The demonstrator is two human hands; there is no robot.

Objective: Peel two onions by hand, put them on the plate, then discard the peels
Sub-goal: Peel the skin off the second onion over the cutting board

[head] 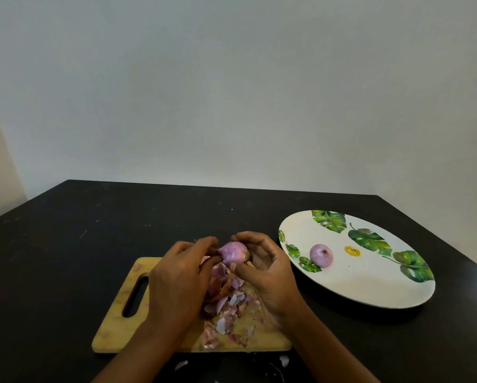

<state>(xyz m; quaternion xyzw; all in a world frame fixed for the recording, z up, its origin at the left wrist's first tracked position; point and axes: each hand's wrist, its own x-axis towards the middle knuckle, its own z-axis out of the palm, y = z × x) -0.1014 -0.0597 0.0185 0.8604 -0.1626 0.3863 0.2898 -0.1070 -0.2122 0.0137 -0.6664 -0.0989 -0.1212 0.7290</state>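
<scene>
Just below the middle of the frame, both hands meet over the far end of a wooden cutting board (115, 322). The right hand (265, 269) cups the held onion (233, 252), its fingers curled over the top and its thumb tucked underneath, so it is clamped around the bulb. The left hand (176, 275) comes in from the left with its fingers bent, and its fingertips pinch at the onion's left end. Whether they grip loose skin or the bulb itself is too blurred to tell. The held onion shows pale purple flesh, with a brownish bit at its right end against the right palm.

A heap of onion peels (226, 305), purple, white and brown, lies on the board below and between the hands. Two stray peel scraps (180, 364) lie on the black surface (66, 244) just past the board's near edge, at the bottom of the frame.

To the right, apart from the board, sits a white plate (370, 288) printed with green leaves. The peeled onion (321, 255) rests on its left part, near the rim. A plain pale wall (232, 92) fills the upper half of the frame
</scene>
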